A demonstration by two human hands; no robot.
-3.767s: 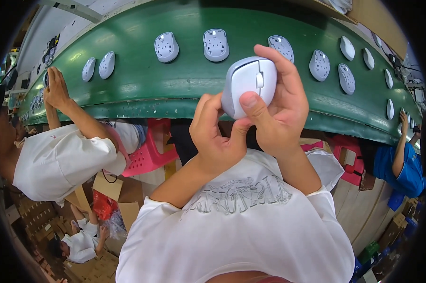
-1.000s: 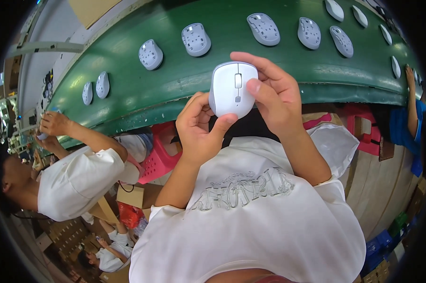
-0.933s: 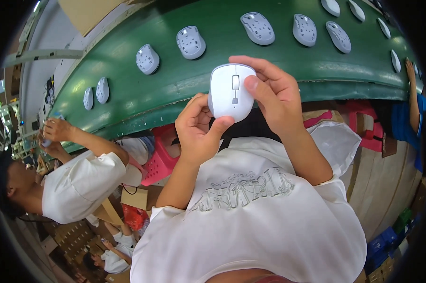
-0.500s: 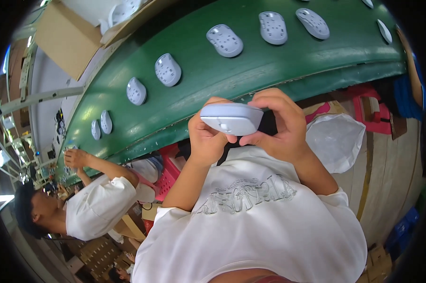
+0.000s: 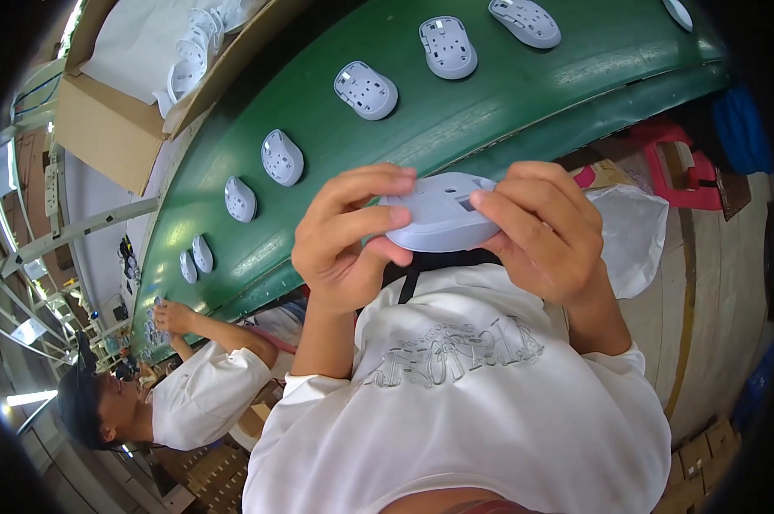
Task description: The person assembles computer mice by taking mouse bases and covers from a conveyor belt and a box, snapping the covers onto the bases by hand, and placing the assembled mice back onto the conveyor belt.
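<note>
Between my two hands, in front of my chest, is a white computer mouse point(image 5: 443, 224). Its face with a small hole and a dark slot is turned up toward me. My left hand point(image 5: 348, 231) grips one end, fingers on top and thumb at the lower edge. My right hand point(image 5: 548, 224) pinches the other end, fingertips beside the dark slot. Past my hands, a row of similar white mice lies spread out on the green work surface, among them one mouse point(image 5: 366, 90) straight ahead and another mouse point(image 5: 282, 158) to the left.
A cardboard box point(image 5: 104, 128) holding white curved shells stands at the upper left. A co-worker in a white shirt point(image 5: 211, 394) works along the green surface on the left. To my right are a white plastic bag point(image 5: 636, 240) and a pink stool point(image 5: 683, 171).
The mouse has been tipped over, from edge-on to its holed face showing. My fingers have shifted around its ends. The view has swung, so more of the box shows.
</note>
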